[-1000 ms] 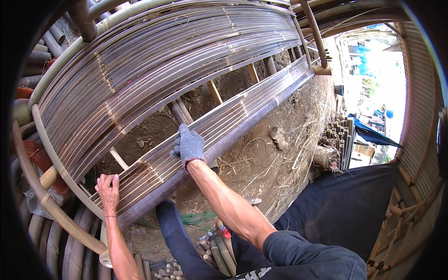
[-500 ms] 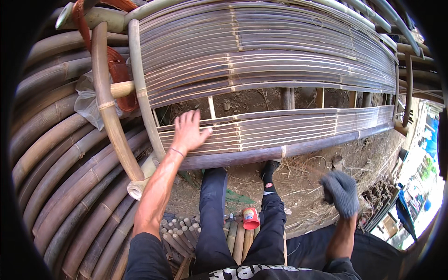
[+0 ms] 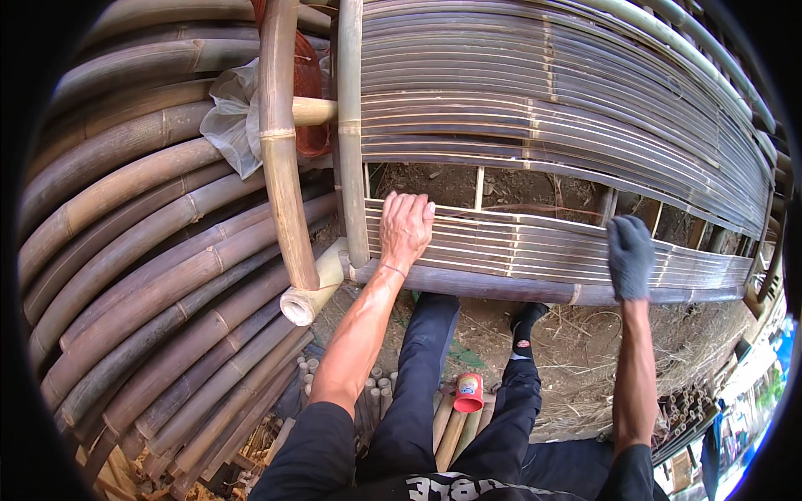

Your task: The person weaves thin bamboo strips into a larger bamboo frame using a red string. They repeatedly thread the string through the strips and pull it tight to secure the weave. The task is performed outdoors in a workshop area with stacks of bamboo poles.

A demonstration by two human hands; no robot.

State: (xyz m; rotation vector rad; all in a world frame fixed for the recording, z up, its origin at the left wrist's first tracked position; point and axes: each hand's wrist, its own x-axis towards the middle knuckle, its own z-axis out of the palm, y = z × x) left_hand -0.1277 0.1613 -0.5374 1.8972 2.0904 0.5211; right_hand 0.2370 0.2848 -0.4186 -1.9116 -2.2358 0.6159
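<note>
A bamboo bench frame stretches across the view, with a far panel of dark slats [image 3: 451,75] and a narrower near strip of bamboo slats [image 3: 476,238]. An open gap with soil below separates them. My bare left hand [image 3: 405,225] is curled over the upper edge of the near strip, close to the left upright [image 3: 350,134]. Farther right, my right hand [image 3: 630,259], in a grey glove, closes over the same edge; its fingertips are hidden. Along the strip's near side runs a thick dark bamboo rail [image 3: 501,285].
Long bamboo poles [image 3: 167,242] are stacked at the left, beside a clear plastic bag [image 3: 232,117]. A thick bamboo post [image 3: 278,142] stands left of the slats. Between my legs are a red cup [image 3: 469,394] and cut bamboo pieces. Straw [image 3: 576,376] litters the ground at right.
My right hand has come up from the lower right onto the near strip. My left hand has curled its fingers over the edge. The bench has shifted right in view.
</note>
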